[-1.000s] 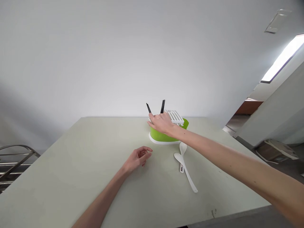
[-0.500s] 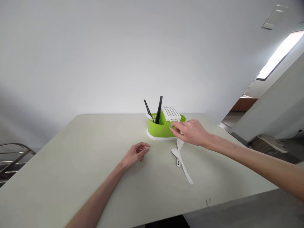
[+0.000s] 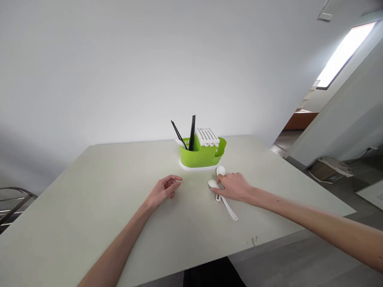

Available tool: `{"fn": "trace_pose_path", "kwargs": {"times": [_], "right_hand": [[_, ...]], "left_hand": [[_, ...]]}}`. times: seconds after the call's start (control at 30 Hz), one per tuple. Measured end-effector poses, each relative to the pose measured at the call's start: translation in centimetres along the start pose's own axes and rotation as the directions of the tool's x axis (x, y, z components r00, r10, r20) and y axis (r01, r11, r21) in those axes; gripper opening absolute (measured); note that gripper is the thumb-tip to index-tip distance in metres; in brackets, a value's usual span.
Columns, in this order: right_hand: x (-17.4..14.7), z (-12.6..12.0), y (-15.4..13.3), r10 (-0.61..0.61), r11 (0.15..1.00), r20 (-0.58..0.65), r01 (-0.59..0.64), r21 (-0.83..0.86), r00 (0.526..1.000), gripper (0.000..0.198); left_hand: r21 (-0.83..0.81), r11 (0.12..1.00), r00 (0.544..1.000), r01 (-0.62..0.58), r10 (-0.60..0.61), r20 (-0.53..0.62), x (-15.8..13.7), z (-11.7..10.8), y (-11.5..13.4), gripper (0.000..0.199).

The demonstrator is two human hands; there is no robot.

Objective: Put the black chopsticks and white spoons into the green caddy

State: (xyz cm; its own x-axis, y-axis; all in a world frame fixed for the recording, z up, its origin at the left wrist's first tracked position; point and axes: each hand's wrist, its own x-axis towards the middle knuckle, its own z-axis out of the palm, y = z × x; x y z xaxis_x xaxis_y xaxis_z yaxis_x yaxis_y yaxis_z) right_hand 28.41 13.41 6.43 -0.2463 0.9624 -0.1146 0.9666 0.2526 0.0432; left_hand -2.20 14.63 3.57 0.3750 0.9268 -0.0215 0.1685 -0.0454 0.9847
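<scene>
**Right hand down on the spoons**

Now the nearest thing in view is the pale worktop point(image 3: 89, 223), with both bare forearms reaching out over it. The left hand point(image 3: 163, 190) rests on the worktop with its fingers loosely curled and nothing in it. A little farther out and to the right, the right hand point(image 3: 235, 187) lies over two white plastic spoons point(image 3: 223, 199), fingertips on their bowls and upper handles; whether the fingers have actually closed round a handle cannot be told. One long handle sticks out from under the hand towards the near edge.

A second ago this hand was up at the green cutlery holder point(image 3: 202, 153); it has since drawn back and come down onto the spoons.

Behind the spoons, close but apart, stands the holder on its white base, with black chopsticks point(image 3: 191, 133) upright in its left compartment and a white slatted insert point(image 3: 207, 136) on top. Beyond it is a plain white wall point(image 3: 119, 71).
</scene>
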Motion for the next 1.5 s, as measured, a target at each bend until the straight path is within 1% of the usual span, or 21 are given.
{"fn": "trace_pose_path", "kwargs": {"times": [0.07, 0.13, 0.2, 0.3, 0.37, 0.43, 0.5, 0.57, 0.63, 0.7, 0.77, 0.83, 0.87, 0.93, 1.03, 1.1, 1.17, 1.33, 1.5], "right_hand": [[0.1, -0.1, -1.1, -0.014, 0.997, 0.006, 0.015, -0.070, 1.000, 0.043], [0.4, -0.4, -1.8, -0.005, 0.997, 0.031, 0.007, -0.081, 1.000, 0.035], [0.9, -0.7, -2.0, 0.000, 0.998, 0.055, 0.003, -0.069, 0.999, 0.030], [1.3, -1.4, -1.7, -0.008, 0.998, 0.055, 0.011, -0.063, 0.998, 0.029], [1.2, -2.5, -1.4, -0.013, 0.998, 0.040, 0.016, -0.059, 0.999, 0.029], [1.0, -4.3, -1.2, -0.031, 1.000, 0.008, 0.031, 0.007, 0.999, 0.028], [0.6, -6.8, -1.4, -0.052, 0.988, -0.055, 0.060, 0.142, 0.997, 0.027], [0.4, -9.6, -1.8, -0.045, 0.956, -0.153, 0.087, 0.280, 0.987, 0.026], [0.6, -12.1, -2.3, -0.018, 0.917, -0.284, 0.129, 0.377, 0.959, 0.025], [1.4, -13.9, -2.9, 0.005, 0.907, -0.414, 0.170, 0.385, 0.910, 0.029], [2.8, -14.7, -3.5, 0.019, 0.935, -0.517, 0.168, 0.313, 0.856, 0.032], [4.3, -14.7, -4.2, 0.002, 0.973, -0.573, 0.132, 0.192, 0.819, 0.032], [5.1, -14.5, -4.6, -0.021, 0.985, -0.580, 0.114, 0.125, 0.814, 0.032], [6.3, -13.8, -5.6, -0.069, 0.996, -0.555, 0.093, 0.015, 0.829, 0.032], [7.5, -12.6, -7.0, -0.104, 0.994, -0.465, 0.075, -0.080, 0.879, 0.031], [7.9, -11.9, -7.9, -0.103, 0.992, -0.398, 0.064, -0.110, 0.912, 0.031], [8.3, -11.2, -8.7, -0.104, 0.990, -0.345, 0.065, -0.124, 0.933, 0.031], [9.2, -10.0, -10.1, -0.087, 0.992, -0.325, 0.053, -0.112, 0.942, 0.030], [10.3, -9.3, -10.6, -0.049, 0.997, -0.305, 0.026, -0.079, 0.951, 0.035]], "left_hand": [[-0.001, 1.000, 1.000, 0.000, 0.000, -0.009, 0.0, 0.1, 0.1, 0.047], [-0.002, 1.000, 1.000, 0.004, -0.004, -0.015, 0.0, 0.1, 0.1, 0.048], [-0.002, 1.000, 1.000, 0.006, -0.006, -0.020, -0.1, 0.1, 0.2, 0.049], [-0.002, 1.000, 1.000, 0.006, -0.006, -0.021, -0.1, 0.1, 0.2, 0.049], [-0.003, 1.000, 1.000, 0.008, -0.009, -0.019, -0.2, 0.1, 0.3, 0.049], [-0.002, 1.000, 1.000, 0.016, -0.016, -0.019, -0.2, 0.1, 0.5, 0.050], [-0.003, 1.000, 1.000, 0.019, -0.019, -0.017, -0.2, 0.0, 0.6, 0.051], [-0.002, 1.000, 1.000, 0.017, -0.017, -0.011, -0.2, 0.0, 0.6, 0.051], [-0.001, 1.000, 1.000, 0.017, -0.017, -0.005, -0.2, 0.0, 0.6, 0.051], [-0.005, 1.000, 1.000, 0.016, -0.016, -0.004, -0.2, -0.1, 0.5, 0.051], [-0.010, 1.000, 1.000, 0.014, -0.014, -0.004, -0.2, -0.1, 0.3, 0.051], [-0.007, 1.000, 1.000, 0.013, -0.013, -0.001, -0.3, -0.2, 0.3, 0.050], [-0.006, 1.000, 1.000, 0.015, -0.015, 0.002, -0.3, -0.2, 0.3, 0.050], [-0.007, 1.000, 1.000, 0.020, -0.019, 0.010, -0.4, -0.2, 0.3, 0.049], [-0.017, 1.000, 0.999, 0.024, -0.024, 0.021, -0.5, -0.3, 0.1, 0.046], [-0.029, 0.999, 0.999, 0.020, -0.020, 0.025, -0.4, -0.4, -0.2, 0.044], [-0.043, 0.999, 0.999, 0.014, -0.013, 0.032, -0.4, -0.5, -0.5, 0.043], [-0.063, 0.998, 0.999, 0.010, -0.007, 0.049, -0.2, -0.5, -1.0, 0.043], [-0.064, 0.998, 0.999, 0.002, 0.001, 0.051, -0.3, -0.5, -1.0, 0.043]]}}
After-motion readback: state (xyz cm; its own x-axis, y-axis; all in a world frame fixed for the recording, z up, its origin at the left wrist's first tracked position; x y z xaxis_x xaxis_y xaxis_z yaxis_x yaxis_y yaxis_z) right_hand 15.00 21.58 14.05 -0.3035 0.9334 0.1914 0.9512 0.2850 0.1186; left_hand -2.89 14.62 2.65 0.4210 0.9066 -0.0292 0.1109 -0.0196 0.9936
